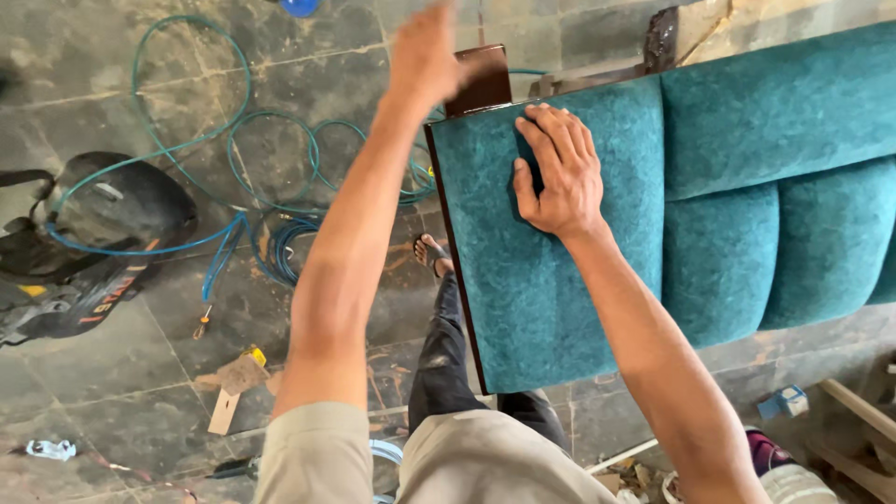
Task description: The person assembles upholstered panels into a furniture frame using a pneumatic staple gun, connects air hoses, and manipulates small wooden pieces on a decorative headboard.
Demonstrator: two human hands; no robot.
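Right hand (553, 173) flat on teal sofa arm (541, 261), gripping nothing | left hand (425, 51) raised above it, blurred, grip unclear | best: press evenly, keeping fabric smooth

A dusty floor (112, 84) of dark grey stone tiles, scratched and marked with pale streaks. Loops of blue-green hose (233, 121) lie coiled across it. A black bag (103, 224) with straps sits at the left edge. Wood scraps (233, 383) and small bits of debris are scattered about in daylight.
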